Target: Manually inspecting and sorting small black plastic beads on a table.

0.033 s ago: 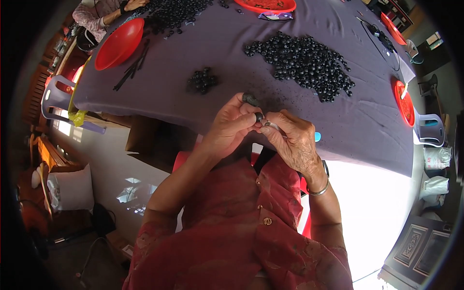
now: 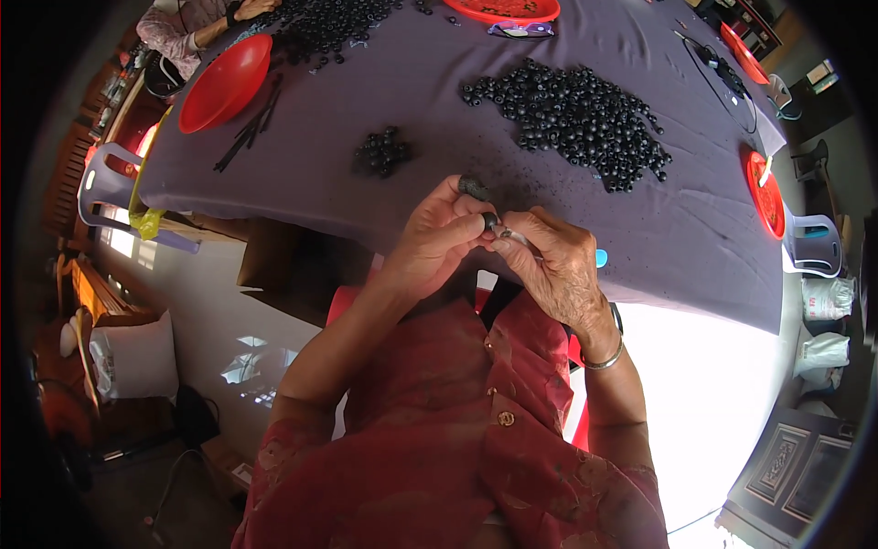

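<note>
My left hand (image 2: 437,240) pinches one dark bead (image 2: 489,221) between thumb and finger, just above the desk (image 2: 302,165), in from its near edge. A dark finger cover (image 2: 473,188) sits on a raised fingertip. My right hand (image 2: 553,261) has thumb and finger closed on a small pale tool (image 2: 515,238); I can't tell whether its tip is in the bead or only against it. To work this well, I'd brace both hands together, turn the bead rather than force the tool, and angle the tip away from my thumb. A slip looks the likeliest trouble. The small cluster (image 2: 382,152) and big pile (image 2: 576,123) lie farther from the near edge. Beyond the right edge, a white sack (image 2: 828,299) carries red printing, too small to read surely.
</note>
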`<action>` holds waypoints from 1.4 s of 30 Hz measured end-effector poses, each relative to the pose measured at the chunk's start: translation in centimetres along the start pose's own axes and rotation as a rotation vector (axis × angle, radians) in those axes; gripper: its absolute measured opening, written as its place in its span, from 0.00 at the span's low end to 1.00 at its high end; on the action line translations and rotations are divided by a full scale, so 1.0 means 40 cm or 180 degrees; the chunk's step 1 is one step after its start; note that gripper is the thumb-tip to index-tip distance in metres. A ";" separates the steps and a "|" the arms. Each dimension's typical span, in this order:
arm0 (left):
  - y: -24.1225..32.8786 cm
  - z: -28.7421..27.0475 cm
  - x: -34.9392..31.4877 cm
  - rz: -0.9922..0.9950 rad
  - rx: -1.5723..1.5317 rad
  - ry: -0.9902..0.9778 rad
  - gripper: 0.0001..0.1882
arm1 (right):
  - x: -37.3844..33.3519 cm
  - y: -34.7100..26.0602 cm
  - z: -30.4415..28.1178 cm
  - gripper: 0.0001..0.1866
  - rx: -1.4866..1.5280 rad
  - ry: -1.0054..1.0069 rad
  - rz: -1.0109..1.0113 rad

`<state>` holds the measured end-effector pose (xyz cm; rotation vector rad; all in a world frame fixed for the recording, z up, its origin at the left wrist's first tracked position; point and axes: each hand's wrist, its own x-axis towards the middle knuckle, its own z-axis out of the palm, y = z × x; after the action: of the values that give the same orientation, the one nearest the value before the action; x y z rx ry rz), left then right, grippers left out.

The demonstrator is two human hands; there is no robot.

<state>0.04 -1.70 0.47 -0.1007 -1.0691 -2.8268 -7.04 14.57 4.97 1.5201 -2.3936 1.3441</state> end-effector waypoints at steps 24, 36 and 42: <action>-0.003 -0.015 0.001 -0.0176 -0.0035 -0.0454 0.18 | 0.005 0.033 -0.041 0.14 0.0960 0.0359 0.0830; -0.002 -0.020 -0.001 -0.0704 0.0466 0.0005 0.18 | 0.003 0.038 0.027 0.05 0.0893 0.0536 0.1002; 0.069 -0.138 0.022 0.0604 0.4226 0.1769 0.10 | 0.076 0.172 -0.048 0.11 -0.1159 0.0251 0.1328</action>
<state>-0.58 -7.50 -1.75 0.5965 -2.2302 -1.3365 -14.55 14.71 2.96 0.8988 -2.8044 0.9059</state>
